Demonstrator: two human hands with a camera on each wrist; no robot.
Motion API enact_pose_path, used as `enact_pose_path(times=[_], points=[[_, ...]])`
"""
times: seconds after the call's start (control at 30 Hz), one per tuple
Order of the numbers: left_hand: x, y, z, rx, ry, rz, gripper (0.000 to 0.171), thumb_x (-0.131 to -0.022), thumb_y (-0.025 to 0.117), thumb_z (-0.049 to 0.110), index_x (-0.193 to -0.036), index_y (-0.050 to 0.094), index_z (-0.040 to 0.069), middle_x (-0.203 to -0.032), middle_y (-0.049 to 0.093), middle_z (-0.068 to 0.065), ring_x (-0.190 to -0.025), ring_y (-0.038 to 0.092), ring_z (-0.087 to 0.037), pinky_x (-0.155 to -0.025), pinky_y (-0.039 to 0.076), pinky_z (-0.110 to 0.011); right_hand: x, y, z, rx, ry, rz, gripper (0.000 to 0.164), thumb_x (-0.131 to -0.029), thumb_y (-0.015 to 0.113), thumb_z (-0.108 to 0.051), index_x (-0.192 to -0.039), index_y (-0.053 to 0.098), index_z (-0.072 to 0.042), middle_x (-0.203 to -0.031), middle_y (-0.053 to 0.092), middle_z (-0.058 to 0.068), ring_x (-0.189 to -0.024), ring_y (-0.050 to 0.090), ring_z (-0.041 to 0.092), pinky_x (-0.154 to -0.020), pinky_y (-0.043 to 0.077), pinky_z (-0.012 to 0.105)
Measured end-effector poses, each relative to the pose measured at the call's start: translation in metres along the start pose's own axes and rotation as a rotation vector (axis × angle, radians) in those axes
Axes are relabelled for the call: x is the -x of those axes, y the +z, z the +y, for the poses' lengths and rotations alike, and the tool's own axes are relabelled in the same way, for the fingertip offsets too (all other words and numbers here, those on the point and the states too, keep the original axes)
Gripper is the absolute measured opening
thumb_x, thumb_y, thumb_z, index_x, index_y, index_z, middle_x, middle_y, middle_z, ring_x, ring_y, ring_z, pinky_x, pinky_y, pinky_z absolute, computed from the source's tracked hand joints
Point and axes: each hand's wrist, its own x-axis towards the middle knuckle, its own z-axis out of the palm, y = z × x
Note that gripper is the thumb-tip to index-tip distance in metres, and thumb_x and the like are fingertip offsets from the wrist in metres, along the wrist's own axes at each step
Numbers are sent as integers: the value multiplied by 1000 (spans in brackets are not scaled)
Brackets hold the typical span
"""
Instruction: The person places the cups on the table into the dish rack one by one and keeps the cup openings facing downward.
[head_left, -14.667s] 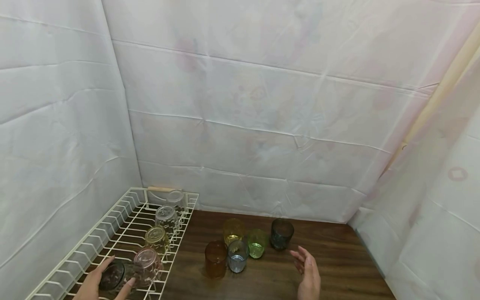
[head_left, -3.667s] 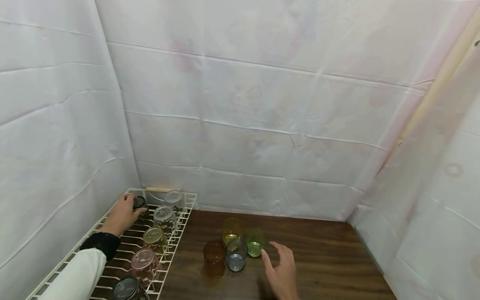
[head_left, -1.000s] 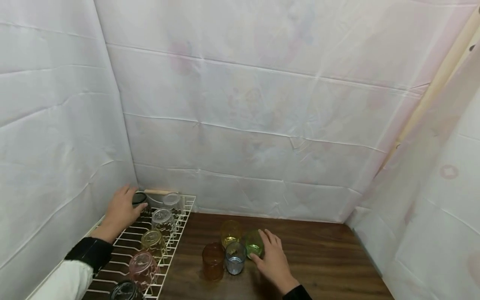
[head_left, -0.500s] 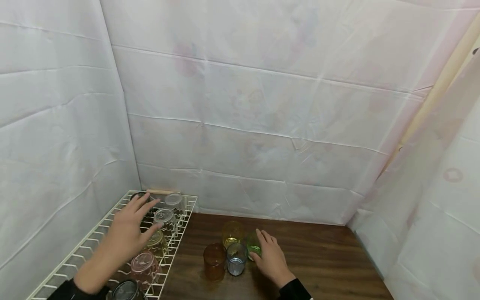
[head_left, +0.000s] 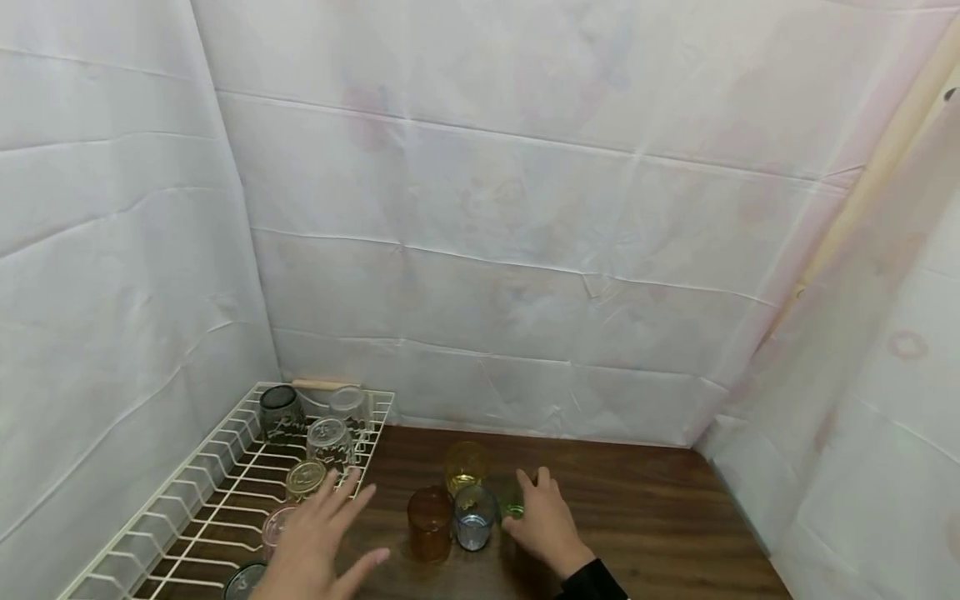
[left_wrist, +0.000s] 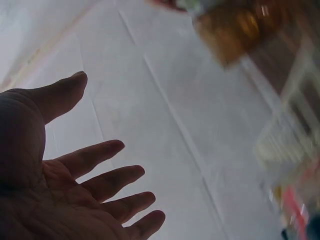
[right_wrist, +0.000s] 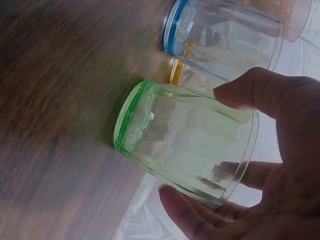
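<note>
My right hand (head_left: 549,525) grips a green glass (right_wrist: 185,140), thumb on one side and fingers on the other, in the right wrist view. That glass is upright, its base at or close to the wooden tabletop. Beside it stand a blue glass (head_left: 473,521), a yellow glass (head_left: 465,471) and an amber-brown glass (head_left: 430,529). My left hand (head_left: 315,537) holds nothing, its fingers spread, over the right edge of the white wire rack (head_left: 172,517). It partly covers an upside-down pink glass (head_left: 274,525). At the rack's back left sits a dark glass (head_left: 281,414), upside down.
Along the rack's right side stand upside-down clear glasses (head_left: 330,442), a yellowish glass (head_left: 305,477) and, in front, another dark glass (head_left: 243,581). White sheeting (head_left: 480,333) hangs behind and on both sides. The wooden tabletop (head_left: 660,517) extends to the right.
The table's dark glass now sits at the rack's back left. My left hand has let go of it and moved right and nearer. My right hand has closed round the green glass.
</note>
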Motion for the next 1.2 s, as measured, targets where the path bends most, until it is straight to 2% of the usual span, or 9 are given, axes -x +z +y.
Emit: enact_pose_path(times=[0.17, 0.4, 0.6, 0.67, 0.83, 0.93, 1.07, 1.13, 1.2], points=[[12, 16, 13, 8, -100, -184, 79, -76, 85, 68, -140, 71, 23, -156, 63, -6, -143, 58, -42, -100, 53, -70, 1, 0, -5, -22, 2, -4, 80, -86, 85, -22, -155, 51, 1, -153, 43, 33, -132, 56, 47, -68, 43, 37], [22, 29, 17, 19, -128, -169, 78, -73, 86, 70, -136, 74, 25, -152, 66, -3, -140, 61, -41, -100, 53, -70, 3, -3, -5, -42, -8, -21, 79, -87, 86, -20, -155, 50, 2, -155, 43, 34, -136, 53, 54, -76, 52, 46], [22, 43, 22, -27, -110, -292, 76, -80, 79, 74, -139, 72, 26, -153, 65, -2, -142, 60, -38, -104, 55, -65, 3, -8, -1, -35, 15, -19, 79, -85, 88, -21, -154, 53, -2, -155, 47, 32, -138, 53, 53, -79, 55, 48], [23, 48, 25, -68, -68, -287, 74, -81, 76, 77, -137, 72, 29, -151, 67, 0, -140, 62, -34, -103, 57, -59, 3, -10, -1, -21, 9, -12, 80, -84, 89, -23, -153, 54, -2, -154, 49, 32, -137, 54, 52, -82, 58, 52], [26, 57, 28, -160, 19, -188, 72, -77, 77, 79, -131, 75, 31, -144, 71, 3, -132, 68, -29, -97, 60, -53, 5, -10, -2, -7, -20, 28, 79, -82, 91, -23, -149, 55, -1, -147, 56, 28, -132, 58, 49, -87, 59, 56], [24, 59, 26, -104, -13, -242, 72, -80, 77, 76, -134, 74, 28, -147, 69, 0, -136, 65, -32, -101, 57, -57, 9, -11, -2, -53, -2, 76, 78, -80, 92, -19, -146, 53, 0, -140, 59, 24, -126, 61, 45, -90, 58, 55], [18, 58, 20, 81, -155, -365, 69, -86, 76, 68, -138, 71, 22, -154, 64, -6, -144, 57, -41, -107, 50, -71, 16, -20, -1, -161, 21, 170, 75, -76, 93, -12, -137, 52, 0, -130, 61, 22, -116, 65, 39, -87, 60, 52], [17, 57, 18, 147, -197, -361, 68, -87, 78, 63, -138, 71, 20, -155, 63, -9, -145, 55, -45, -103, 50, -76, 19, -25, 0, -207, 43, 220, 73, -74, 93, -10, -135, 53, -1, -127, 63, 20, -110, 68, 37, -82, 62, 49], [17, 57, 15, 170, -194, -305, 65, -85, 82, 59, -135, 72, 18, -151, 65, -12, -141, 58, -48, -97, 53, -76, 24, -31, 0, -243, 74, 259, 72, -73, 93, -12, -134, 55, -4, -125, 67, 19, -106, 70, 34, -78, 62, 46]])
